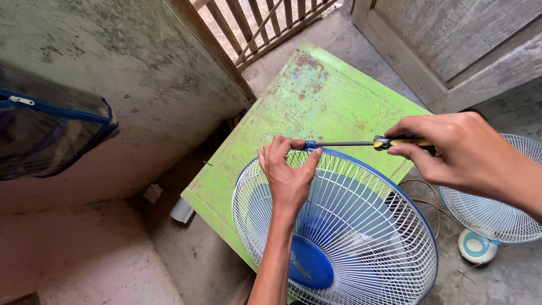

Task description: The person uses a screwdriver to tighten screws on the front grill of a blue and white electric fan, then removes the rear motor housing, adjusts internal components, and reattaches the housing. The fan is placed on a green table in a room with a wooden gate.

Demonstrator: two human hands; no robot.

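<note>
A fan guard of white wire with a blue rim and blue centre cap (361, 226) lies on a worn green table (305, 96). My left hand (288, 172) pinches the guard's far rim at a small blue clip. My right hand (457, 152) grips a screwdriver (361, 143) with a yellow and black handle. Its shaft runs level to the left, and its tip meets the blue clip by my left fingers.
A second white wire guard (497, 203) with a round pale blue cap lies on the concrete floor at right. Thin wire loops lie between the two guards. A dark mesh bag with a blue zip (51, 135) hangs at left. Wooden slats and a wooden door stand behind the table.
</note>
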